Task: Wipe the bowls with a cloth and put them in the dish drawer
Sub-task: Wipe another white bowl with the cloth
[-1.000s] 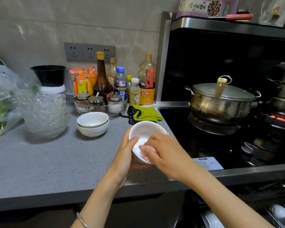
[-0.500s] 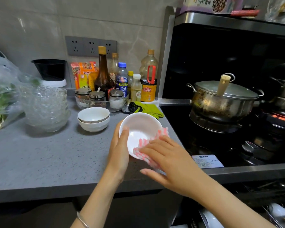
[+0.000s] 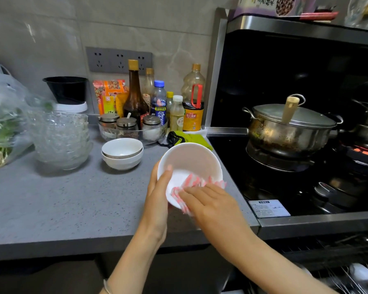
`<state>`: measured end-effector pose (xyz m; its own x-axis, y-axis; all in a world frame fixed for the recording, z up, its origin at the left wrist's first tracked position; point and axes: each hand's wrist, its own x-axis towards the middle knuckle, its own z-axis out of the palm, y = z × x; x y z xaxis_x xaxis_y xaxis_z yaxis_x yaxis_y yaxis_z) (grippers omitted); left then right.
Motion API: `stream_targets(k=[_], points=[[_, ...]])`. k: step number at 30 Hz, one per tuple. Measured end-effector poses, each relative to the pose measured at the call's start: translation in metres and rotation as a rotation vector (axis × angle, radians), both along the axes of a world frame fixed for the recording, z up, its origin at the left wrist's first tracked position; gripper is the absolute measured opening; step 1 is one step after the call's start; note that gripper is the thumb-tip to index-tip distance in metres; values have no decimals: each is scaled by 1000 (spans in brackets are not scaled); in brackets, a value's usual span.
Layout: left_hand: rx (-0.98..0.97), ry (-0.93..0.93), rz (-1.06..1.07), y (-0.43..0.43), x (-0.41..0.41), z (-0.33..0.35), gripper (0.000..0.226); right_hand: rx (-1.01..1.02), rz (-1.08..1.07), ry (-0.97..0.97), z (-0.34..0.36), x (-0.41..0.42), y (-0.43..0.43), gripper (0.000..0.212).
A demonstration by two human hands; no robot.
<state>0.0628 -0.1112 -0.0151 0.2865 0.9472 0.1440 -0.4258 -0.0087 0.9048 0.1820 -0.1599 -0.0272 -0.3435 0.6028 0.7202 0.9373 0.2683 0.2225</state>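
Yellow label on oil bottle (image 3: 192, 118): red Chinese characters, not surely readable. Stove sticker (image 3: 269, 207): print illegible. White bowl (image 3: 189, 160) tilted above table (image 3: 51, 209) edge; left hand (image 3: 157, 198) grips its rim, thumb inside. Right hand (image 3: 212, 202), fingers flat, presses pink-striped cloth (image 3: 191, 181) into bowl's near side. Stacked bowls (image 3: 121, 153) on table, beyond left hand. Rack (image 3: 348, 279) at lower right cut off, blurred.
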Motion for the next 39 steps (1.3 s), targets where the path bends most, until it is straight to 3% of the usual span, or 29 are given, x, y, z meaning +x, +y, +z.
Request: stream_targets(k=[3,5,7,9,12,17,19,22,25,29,32,36,39], points=[[-71,-38,-8,-4,8,-2,49,1,-39,132,-3,-19,1,52],[-49,-17,41,2,2,3,43,10,59,155,-6,-19,2,36],[23,53,44,12,-8,9,27,17,106,58,-6,-7,1,22],[94,131,20,18,-16,10,19,28,102,-55,-7,8,2,22],[104,131,-13,16,-17,9,19,35,83,-20,-8,7,4,23],[-173,-1,-43,10,-4,-4,38,-5,28,161,0,-27,4,27],[-166,33,-49,14,-8,-2,39,-26,58,96,-8,-23,6,24],[-25,133,-33,21,-22,4,21,-17,84,-78,-16,-2,8,21],[7,136,-37,18,-24,2,21,1,40,-139,-13,4,4,34],[-56,57,11,7,-5,-6,23,-23,-33,82,-5,-18,6,49],[-129,48,26,6,0,-4,25,-56,45,162,-10,-21,11,40],[-25,184,-18,13,-12,0,17,-63,151,-15,-17,13,7,27],[16,160,-40,12,-11,2,18,4,105,-93,-10,19,2,29]])
